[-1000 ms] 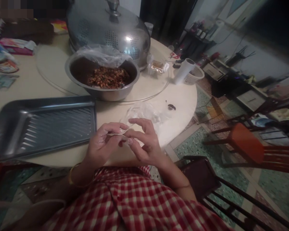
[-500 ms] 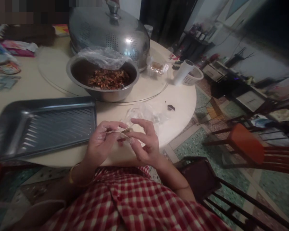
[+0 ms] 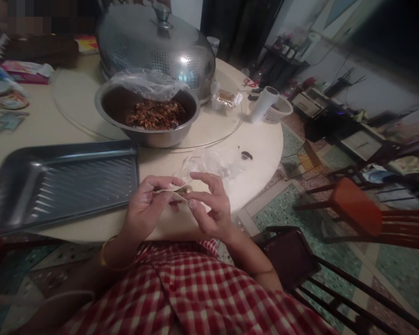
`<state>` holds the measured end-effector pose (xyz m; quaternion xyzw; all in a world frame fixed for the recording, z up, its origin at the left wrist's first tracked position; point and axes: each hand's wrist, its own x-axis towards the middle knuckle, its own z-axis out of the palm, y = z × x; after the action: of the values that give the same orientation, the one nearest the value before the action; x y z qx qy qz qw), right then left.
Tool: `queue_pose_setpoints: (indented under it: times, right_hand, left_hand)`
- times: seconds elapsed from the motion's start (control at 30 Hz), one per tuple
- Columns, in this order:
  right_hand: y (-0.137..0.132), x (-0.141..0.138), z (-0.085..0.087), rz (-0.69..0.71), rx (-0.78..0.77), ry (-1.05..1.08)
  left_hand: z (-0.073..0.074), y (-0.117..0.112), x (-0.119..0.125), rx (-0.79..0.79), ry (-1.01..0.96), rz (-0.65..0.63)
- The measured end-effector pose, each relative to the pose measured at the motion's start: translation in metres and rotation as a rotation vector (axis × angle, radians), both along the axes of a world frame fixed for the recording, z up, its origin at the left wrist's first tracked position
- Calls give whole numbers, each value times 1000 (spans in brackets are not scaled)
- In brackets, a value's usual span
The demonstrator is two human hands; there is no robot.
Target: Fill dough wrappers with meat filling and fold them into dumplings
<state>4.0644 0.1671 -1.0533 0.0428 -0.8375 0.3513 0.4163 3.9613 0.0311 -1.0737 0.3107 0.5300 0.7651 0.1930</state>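
Just over the table's near edge, my left hand (image 3: 143, 207) pinches the left end of a folded, pale dumpling wrapper (image 3: 168, 190) between thumb and fingers. A bit of brownish filling (image 3: 184, 190) shows in the gap at its right end. My right hand (image 3: 213, 204) meets that end, with thumb and a finger at the wrapper's lower edge and the index finger raised above it. White flour marks the fingertips. Beyond stands a steel bowl (image 3: 104, 123) of reddish-brown chopped filling (image 3: 157, 114), partly covered by clear plastic. To the left lies a dark ridged tray (image 3: 87, 181).
A crumpled clear plastic bag (image 3: 209, 163) lies just past my hands. Behind the bowl, a large domed steel lid (image 3: 143, 42) stands on the glass turntable (image 3: 73, 111). A white roll (image 3: 264, 104) and a basket (image 3: 282, 109) sit at the right. A dark chair (image 3: 289, 256) stands close by.
The wrapper's right end gapes slightly more, and the filling shows more clearly. Both hands keep nearly the same place; the view has shifted slightly.
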Motion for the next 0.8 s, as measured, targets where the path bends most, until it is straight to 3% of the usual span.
queue_pose_setpoints:
  times: [0.27, 0.4, 0.57, 0.8]
  right_hand:
    - [1, 0, -1, -2, 17, 54]
    - [4, -2, -3, -90, -170, 30]
    - [5, -11, -10, -1, -384, -130]
    - [5, -16, -7, 1, -447, -153]
  left_hand:
    - [-2, 1, 2, -10, -3, -20]
    - [-2, 1, 2, -14, -32, -8]
    - [0, 3, 2, -60, -27, 16]
    - [5, 5, 2, -200, 134, 17]
